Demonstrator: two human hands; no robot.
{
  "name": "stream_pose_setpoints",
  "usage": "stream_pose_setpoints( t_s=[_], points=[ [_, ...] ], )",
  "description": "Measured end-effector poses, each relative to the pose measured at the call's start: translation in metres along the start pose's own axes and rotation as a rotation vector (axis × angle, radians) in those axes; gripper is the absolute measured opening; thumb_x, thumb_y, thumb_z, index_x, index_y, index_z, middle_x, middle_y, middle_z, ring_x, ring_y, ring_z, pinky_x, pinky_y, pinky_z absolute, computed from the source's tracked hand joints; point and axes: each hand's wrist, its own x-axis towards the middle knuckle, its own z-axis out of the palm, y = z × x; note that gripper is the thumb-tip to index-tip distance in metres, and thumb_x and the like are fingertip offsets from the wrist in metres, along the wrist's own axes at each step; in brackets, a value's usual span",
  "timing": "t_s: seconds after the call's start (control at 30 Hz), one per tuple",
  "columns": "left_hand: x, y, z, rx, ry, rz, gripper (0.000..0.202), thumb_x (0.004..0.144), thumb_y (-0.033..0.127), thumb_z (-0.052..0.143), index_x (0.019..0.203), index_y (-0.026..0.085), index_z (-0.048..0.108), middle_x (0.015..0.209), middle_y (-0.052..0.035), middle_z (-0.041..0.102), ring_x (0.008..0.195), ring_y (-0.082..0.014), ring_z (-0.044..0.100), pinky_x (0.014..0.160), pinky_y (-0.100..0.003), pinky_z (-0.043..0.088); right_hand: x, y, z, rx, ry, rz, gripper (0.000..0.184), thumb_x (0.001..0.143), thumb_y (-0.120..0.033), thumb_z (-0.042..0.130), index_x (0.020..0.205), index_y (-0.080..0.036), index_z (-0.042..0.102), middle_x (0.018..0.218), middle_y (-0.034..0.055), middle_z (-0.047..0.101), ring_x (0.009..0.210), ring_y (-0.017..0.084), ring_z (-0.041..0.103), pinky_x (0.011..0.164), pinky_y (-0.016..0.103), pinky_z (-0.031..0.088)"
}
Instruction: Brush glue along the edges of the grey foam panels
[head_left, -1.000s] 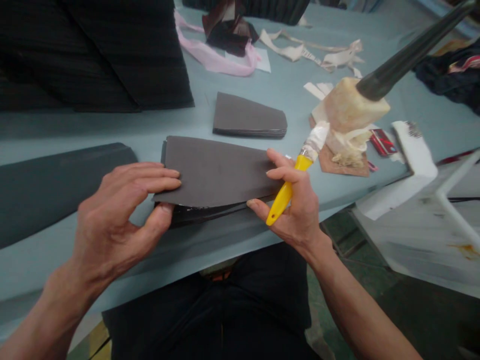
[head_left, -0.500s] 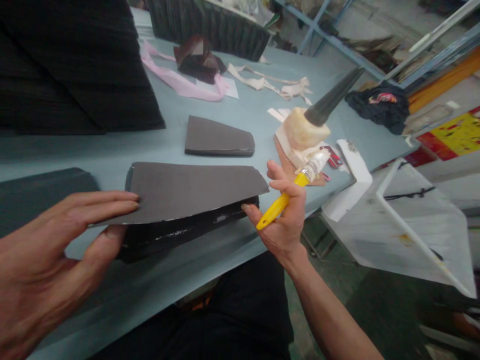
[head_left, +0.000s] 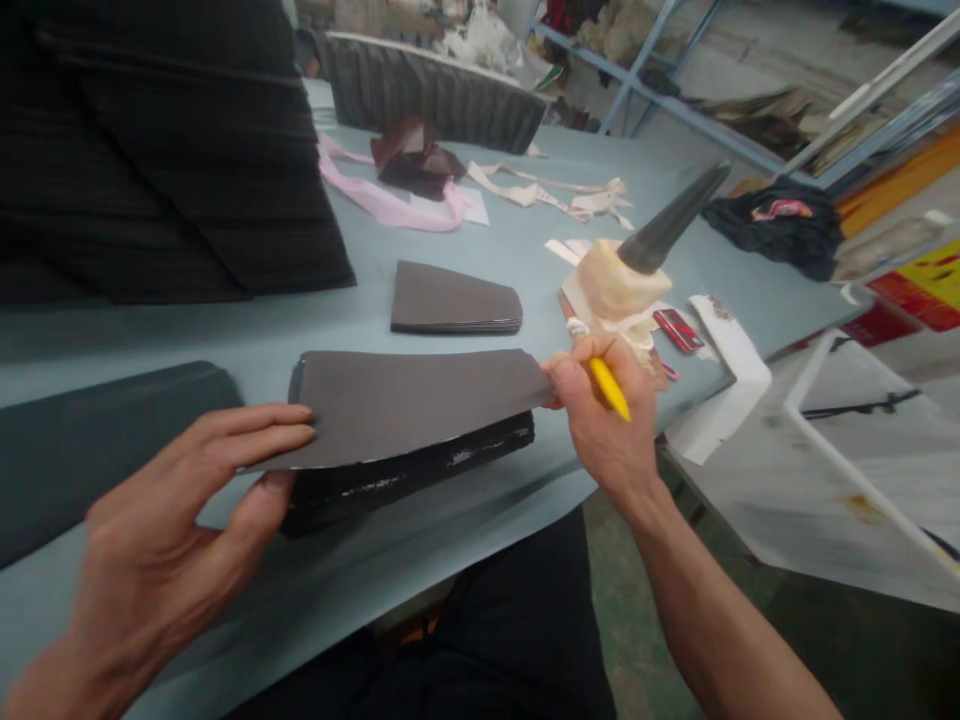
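My left hand (head_left: 187, 520) pinches the left edge of a grey sheet (head_left: 405, 400), thumb under and fingers on top, lifting it off a black stack (head_left: 409, 470) near the table's front edge. My right hand (head_left: 607, 420) grips a yellow-handled brush (head_left: 606, 385) and also touches the sheet's right corner. Just behind the right hand stands a glue-caked pot (head_left: 619, 285) with a dark cone-shaped handle sticking out.
A smaller grey stack (head_left: 454, 298) lies further back on the blue-grey table (head_left: 480, 235). Dark fabric piles (head_left: 165, 150) fill the left side, and a dark panel (head_left: 97, 440) lies at the left. Pink and cream strips (head_left: 390, 205) lie at the back. A white frame (head_left: 847, 440) stands off the right edge.
My right hand has turned the brush over and moved to the sheet's right corner. My left hand still holds the lifted sheet. The view has shifted slightly.
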Motion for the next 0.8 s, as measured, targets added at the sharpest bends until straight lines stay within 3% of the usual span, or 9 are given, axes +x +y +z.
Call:
stream_pose_setpoints(
  t_s=[0.2, 0.37, 0.5, 0.67, 0.8],
  points=[
    [0.003, 0.01, 0.0, -0.011, 0.049, 0.049, 0.038, 0.099, 0.017, 0.068, 0.129, 0.038, 0.076, 0.135, 0.0026, 0.082, 0.119, -0.0266, 0.081, 0.106, -0.044, 0.066, 0.017, -0.012, 0.005, 0.083, -0.068, 0.029, 0.031, 0.087, -0.03, 0.089, 0.084, -0.026, 0.058, 0.066, -0.0089, 0.057, 0.052, 0.009, 0.053, 0.047, 0.021, 0.046],
    [0.003, 0.012, 0.0, -0.021, 0.099, 0.077, 0.035, 0.1, 0.014, 0.067, 0.128, 0.033, 0.076, 0.14, -0.0015, 0.079, 0.123, -0.026, 0.079, 0.109, -0.043, 0.065, 0.014, -0.01, 0.002, 0.031, -0.09, -0.022, 0.031, 0.089, -0.033, 0.089, 0.093, -0.027, 0.059, 0.075, -0.0057, 0.065, 0.058, 0.012, 0.061, 0.051, 0.026, 0.052],
    [0.004, 0.006, 0.001, 0.014, 0.21, 0.104, 0.036, 0.099, 0.019, 0.07, 0.132, 0.032, 0.077, 0.141, -0.0046, 0.078, 0.127, -0.0263, 0.076, 0.112, -0.043, 0.062, 0.011, -0.017, 0.001, -0.01, -0.07, -0.041, 0.029, 0.092, -0.029, 0.088, 0.094, -0.028, 0.058, 0.08, -0.0045, 0.066, 0.061, 0.013, 0.06, 0.053, 0.028, 0.051],
    [0.002, 0.002, 0.005, -0.137, 0.327, -0.03, 0.049, 0.094, 0.024, 0.079, 0.142, 0.033, 0.078, 0.132, -0.0007, 0.082, 0.115, -0.0171, 0.079, 0.1, -0.024, 0.065, 0.016, -0.025, 0.002, 0.009, -0.041, -0.08, 0.028, 0.093, -0.029, 0.087, 0.094, -0.03, 0.059, 0.081, -0.0048, 0.065, 0.064, 0.013, 0.058, 0.058, 0.029, 0.052],
    [0.005, 0.008, 0.008, -0.443, 0.363, -0.151, 0.052, 0.088, 0.016, 0.079, 0.137, 0.033, 0.083, 0.128, 0.0031, 0.086, 0.117, -0.0144, 0.082, 0.104, -0.018, 0.063, 0.022, -0.024, 0.001, 0.0, -0.076, -0.123, 0.028, 0.095, -0.035, 0.086, 0.096, -0.03, 0.059, 0.085, -0.0047, 0.062, 0.065, 0.012, 0.056, 0.059, 0.028, 0.051]
  ],
)
